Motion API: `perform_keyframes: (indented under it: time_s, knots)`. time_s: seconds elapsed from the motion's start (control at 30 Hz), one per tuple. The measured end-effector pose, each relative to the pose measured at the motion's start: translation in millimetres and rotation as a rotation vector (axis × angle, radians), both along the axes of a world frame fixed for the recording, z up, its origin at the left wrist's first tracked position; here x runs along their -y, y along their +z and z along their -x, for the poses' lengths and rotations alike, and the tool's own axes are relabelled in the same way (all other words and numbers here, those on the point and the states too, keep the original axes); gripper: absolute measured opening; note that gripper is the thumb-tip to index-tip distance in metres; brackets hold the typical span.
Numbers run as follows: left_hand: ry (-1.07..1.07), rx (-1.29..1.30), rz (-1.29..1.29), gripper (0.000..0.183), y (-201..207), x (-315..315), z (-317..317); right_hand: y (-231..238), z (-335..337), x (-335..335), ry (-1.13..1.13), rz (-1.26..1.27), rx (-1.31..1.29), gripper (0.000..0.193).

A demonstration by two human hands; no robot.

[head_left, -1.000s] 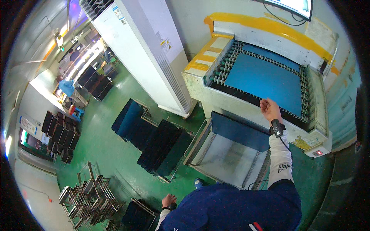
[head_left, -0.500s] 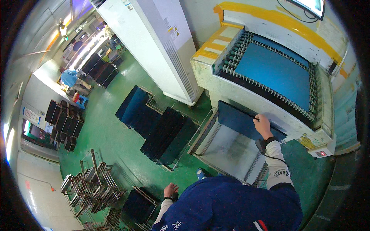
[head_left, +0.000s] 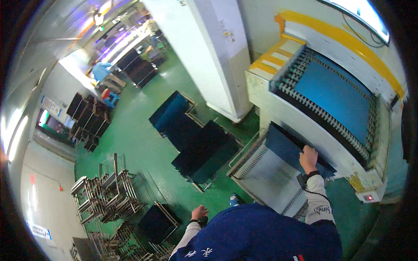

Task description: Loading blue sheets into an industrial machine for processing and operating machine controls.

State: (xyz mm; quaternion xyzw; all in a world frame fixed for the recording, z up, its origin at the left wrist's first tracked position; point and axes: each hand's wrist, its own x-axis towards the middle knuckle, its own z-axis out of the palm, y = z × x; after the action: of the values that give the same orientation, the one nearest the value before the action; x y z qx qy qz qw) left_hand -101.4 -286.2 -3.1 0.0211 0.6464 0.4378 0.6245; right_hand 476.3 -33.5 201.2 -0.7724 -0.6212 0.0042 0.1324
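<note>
My right hand [head_left: 308, 159] is closed on the upper edge of a thin dark blue panel [head_left: 282, 142]. The panel stands on edge at the far end of a slotted rack [head_left: 248, 162], beside the roller machine. Only part of the panel's face shows; my hand and wrist cover some of it. Low on the left, my left hand [head_left: 200, 212] hangs over the floor with its fingers loosely apart, holding nothing. A bright blue panel [head_left: 335, 93] lies flat on the rollers of the machine [head_left: 318, 117].
Racks of dark panels [head_left: 204, 150] stand on the green floor left of my rack. Bare metal racks [head_left: 109, 195] are piled at lower left, near another dark-panel rack [head_left: 156, 224]. A tall white cabinet [head_left: 209, 56] rises behind. Far off, a person in blue [head_left: 102, 71] is near a bench.
The view has swung, so the surroundings sit farther right in the picture. My right hand keeps its hold on the dark blue panel, which stays in the rack. My left hand still hangs free.
</note>
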Motion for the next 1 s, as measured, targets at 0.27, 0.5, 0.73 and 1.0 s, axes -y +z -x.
perform_keyframes:
  time_s: [0.27, 0.5, 0.73, 1.0]
  knots:
    - [0.109, 0.030, 0.075, 0.031, 3, 2, -2, -31, -5, -11, -0.079, 0.198, -0.075, 0.021]
    - [0.051, -0.007, 0.089, 0.035, 2, -1, 1, -31, -5, -15, -0.151, 0.129, -0.018, 0.021]
    - [-0.046, -0.058, 0.071, 0.039, 23, -6, -2, -35, -2, -19, -0.153, 0.129, 0.065, 0.022]
    - [0.088, 0.014, 0.111, 0.037, 38, -6, -7, -37, 0, -17, -0.159, 0.087, 0.033, 0.023]
